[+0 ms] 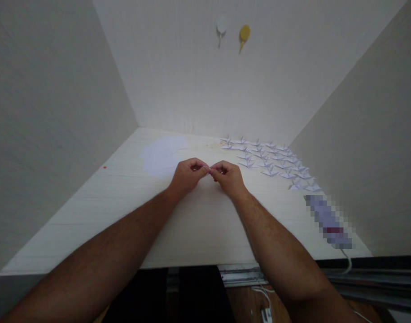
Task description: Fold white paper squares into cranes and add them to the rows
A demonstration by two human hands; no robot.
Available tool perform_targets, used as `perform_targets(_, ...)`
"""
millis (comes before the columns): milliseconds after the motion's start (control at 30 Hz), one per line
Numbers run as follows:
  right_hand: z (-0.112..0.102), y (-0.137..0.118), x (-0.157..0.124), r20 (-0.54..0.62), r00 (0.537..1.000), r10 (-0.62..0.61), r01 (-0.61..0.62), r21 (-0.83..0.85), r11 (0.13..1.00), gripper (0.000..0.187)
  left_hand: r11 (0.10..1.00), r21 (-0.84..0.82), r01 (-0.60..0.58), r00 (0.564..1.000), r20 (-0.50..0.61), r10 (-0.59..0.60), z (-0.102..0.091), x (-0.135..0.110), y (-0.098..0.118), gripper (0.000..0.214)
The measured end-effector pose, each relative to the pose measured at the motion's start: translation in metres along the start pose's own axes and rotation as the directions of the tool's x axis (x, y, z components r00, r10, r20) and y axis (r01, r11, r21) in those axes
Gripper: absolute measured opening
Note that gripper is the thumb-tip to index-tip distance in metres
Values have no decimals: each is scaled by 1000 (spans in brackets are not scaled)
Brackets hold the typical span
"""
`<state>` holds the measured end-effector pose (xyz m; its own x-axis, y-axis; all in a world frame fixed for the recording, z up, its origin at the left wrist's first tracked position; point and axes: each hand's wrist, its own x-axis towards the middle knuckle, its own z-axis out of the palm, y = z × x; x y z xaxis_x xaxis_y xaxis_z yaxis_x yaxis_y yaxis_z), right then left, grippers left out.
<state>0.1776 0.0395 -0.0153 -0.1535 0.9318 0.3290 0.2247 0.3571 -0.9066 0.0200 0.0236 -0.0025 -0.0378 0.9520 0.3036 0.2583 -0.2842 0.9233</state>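
My left hand (pixel 188 174) and my right hand (pixel 228 176) meet at the middle of the pale wooden desk (pixel 131 211). Their fingers are curled and pinched together on a tiny piece of pale paper (pixel 210 169), which is mostly hidden between the fingertips. Just beyond my left hand a stack of white paper sheets (pixel 161 154) lies flat. To the right of my right hand several small folded paper cranes (pixel 273 159) stand in rows.
White walls close the desk in on the left, back and right. A white hook (pixel 220 26) and a yellow hook (pixel 244 33) hang on the back wall. A blurred oblong object (pixel 328 220) with a cable lies at the desk's right front.
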Motion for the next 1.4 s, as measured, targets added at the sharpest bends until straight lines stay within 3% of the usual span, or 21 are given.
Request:
perform_targets(400, 0, -2, -5, 62, 995, -81, 95, -265, 960, 21, 947, 303, -112, 994, 31, 108, 2, -2, -3, 8)
perform_targets(700, 0, -5, -7, 46, 994, -102, 111, -279, 954, 22, 966, 252, -60, 998, 18, 57, 4, -3, -3, 11)
perform_targets(1000, -1, -4, -4, -24, 996, -88, 77, -280, 957, 19, 969, 217, -114, 993, 8, 115, 3, -1, -4, 14)
perform_targets(1233, 0, -3, -5, 65, 994, -83, 99, -302, 948, 21, 988, 137, -72, 997, -10, 74, 2, 1, -6, 12)
perform_targets(1400, -2, -2, -4, 137, 980, -145, 185, -346, 920, 27, 993, 104, -47, 999, 23, 45, 3, 1, -6, 8)
